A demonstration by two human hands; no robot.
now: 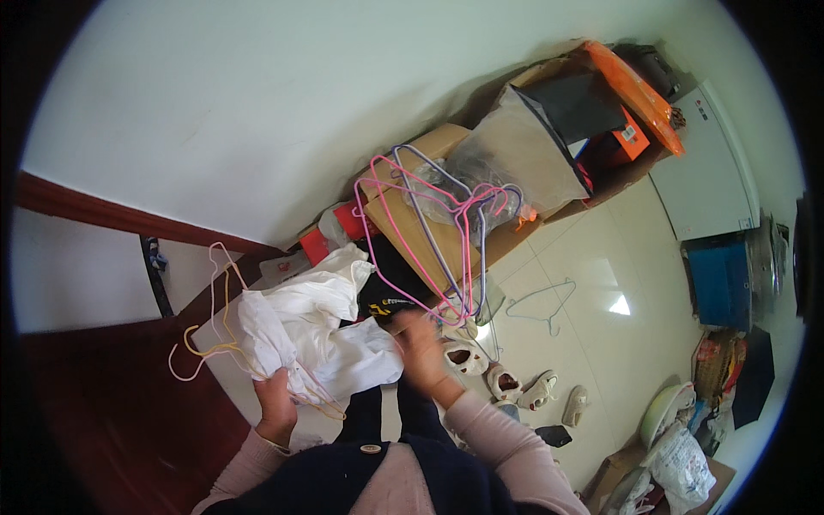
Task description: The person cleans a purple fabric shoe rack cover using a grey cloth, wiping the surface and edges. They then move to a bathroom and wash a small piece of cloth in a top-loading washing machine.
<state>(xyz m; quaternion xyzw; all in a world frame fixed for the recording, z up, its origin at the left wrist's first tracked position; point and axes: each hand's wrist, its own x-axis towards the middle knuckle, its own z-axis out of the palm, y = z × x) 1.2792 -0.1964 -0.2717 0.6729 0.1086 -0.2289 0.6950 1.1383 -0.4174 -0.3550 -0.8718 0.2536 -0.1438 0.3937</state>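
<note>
My left hand [277,400] grips the lower left edge of a white cloth garment [309,322], together with pink and yellow hangers [225,347] whose hooks stick out to the left. The garment is bunched, with folds spreading towards the right. My right hand [421,354] is blurred beside the garment's right end. Just past its fingers are several pink and purple hangers [460,257], overlapping each other in front of the cardboard box [412,225]. Whether the right hand holds a hanger or cloth cannot be made out. Black cloth with yellow print [393,283] lies behind the garment.
Several shoes [505,383] and a loose blue-grey hanger [544,306] lie on the tiled floor [599,360]. Along the wall, a large box holds plastic bags and an orange bag [634,93]. A white cabinet [708,167] and a blue box [718,283] stand right; dark red furniture [116,399] is left.
</note>
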